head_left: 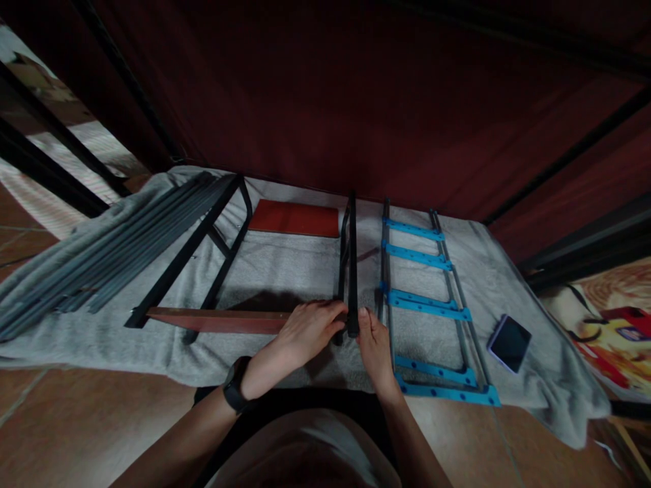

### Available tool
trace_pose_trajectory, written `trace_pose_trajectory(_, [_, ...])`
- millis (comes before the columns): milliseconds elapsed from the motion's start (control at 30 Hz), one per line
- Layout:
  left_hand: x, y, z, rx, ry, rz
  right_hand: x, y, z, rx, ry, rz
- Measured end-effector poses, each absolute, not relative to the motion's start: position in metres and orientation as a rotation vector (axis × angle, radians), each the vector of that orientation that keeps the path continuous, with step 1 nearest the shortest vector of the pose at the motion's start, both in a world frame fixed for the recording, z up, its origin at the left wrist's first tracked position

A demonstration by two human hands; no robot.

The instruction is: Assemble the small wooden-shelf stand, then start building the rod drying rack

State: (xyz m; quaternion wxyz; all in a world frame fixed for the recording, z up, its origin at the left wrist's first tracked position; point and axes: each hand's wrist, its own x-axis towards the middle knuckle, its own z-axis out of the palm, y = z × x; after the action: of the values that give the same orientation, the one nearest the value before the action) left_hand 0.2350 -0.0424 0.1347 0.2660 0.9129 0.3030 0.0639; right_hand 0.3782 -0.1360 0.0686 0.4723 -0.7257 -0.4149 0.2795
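My left hand (308, 332) grips the near end of a black metal frame (348, 261) that stands on edge and runs away from me on the grey blanket (285, 268). A reddish-brown wooden board (218, 320) lies across to the left and ends under this hand. My right hand (375, 342) pinches the same frame end from the right side. A black watch sits on my left wrist.
A second black frame (203, 237) lies to the left, beside a bundle of grey rods (106, 247). A red board (295, 218) lies at the back. Blue brackets on metal rods (432, 305) and a phone (509, 342) lie to the right. Tiled floor surrounds the blanket.
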Motion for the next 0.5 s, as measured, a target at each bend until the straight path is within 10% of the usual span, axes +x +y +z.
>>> trace_pose_trajectory(500, [0.235,-0.042,0.132,2.469,0.817,0.179,0.382,-0.134,0.066,-1.725,-1.005,0.765])
